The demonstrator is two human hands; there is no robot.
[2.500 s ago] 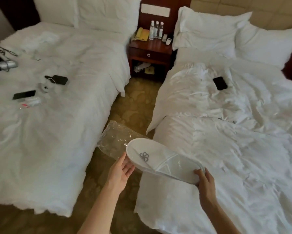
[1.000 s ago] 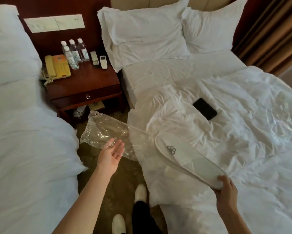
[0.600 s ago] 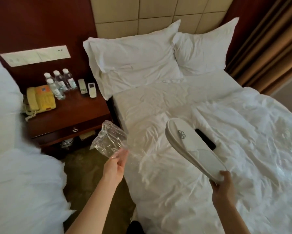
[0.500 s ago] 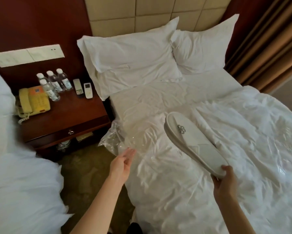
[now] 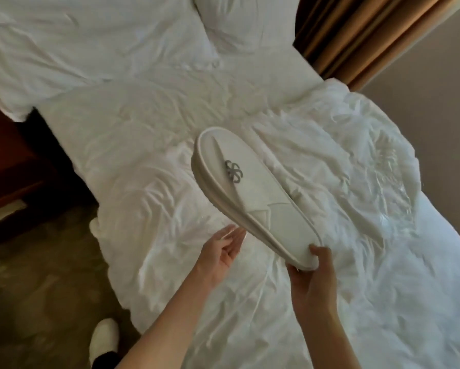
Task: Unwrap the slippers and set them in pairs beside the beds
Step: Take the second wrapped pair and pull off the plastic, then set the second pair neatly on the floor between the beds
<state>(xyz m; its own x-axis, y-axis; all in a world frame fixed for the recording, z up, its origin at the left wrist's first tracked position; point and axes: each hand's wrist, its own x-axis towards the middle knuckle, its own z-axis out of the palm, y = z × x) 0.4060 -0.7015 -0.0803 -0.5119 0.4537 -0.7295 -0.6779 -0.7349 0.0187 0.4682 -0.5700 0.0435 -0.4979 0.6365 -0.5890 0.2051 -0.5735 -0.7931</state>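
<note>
My right hand (image 5: 312, 278) grips the heel end of the flat white slippers (image 5: 253, 198), which are pressed together and carry a grey logo. They are held tilted over the white bed (image 5: 149, 161), toes pointing up and left. Just left of the slippers' lower edge, my left hand (image 5: 221, 253) is open, palm up, with nothing clearly in it. A crumpled clear plastic wrapper (image 5: 386, 179) lies on the right side of the duvet, apart from both hands.
Two white pillows (image 5: 90, 41) sit at the head of the bed. A dark wooden nightstand (image 5: 8, 166) stands at the left, above patterned carpet (image 5: 42, 288). Brown curtains (image 5: 356, 35) hang at the top right. My foot in a white slipper (image 5: 103, 339) is at the bottom left.
The view has swung right and down over the bed. My left hand has let go of the clear wrapper and come close to the slippers. My right hand still holds them.
</note>
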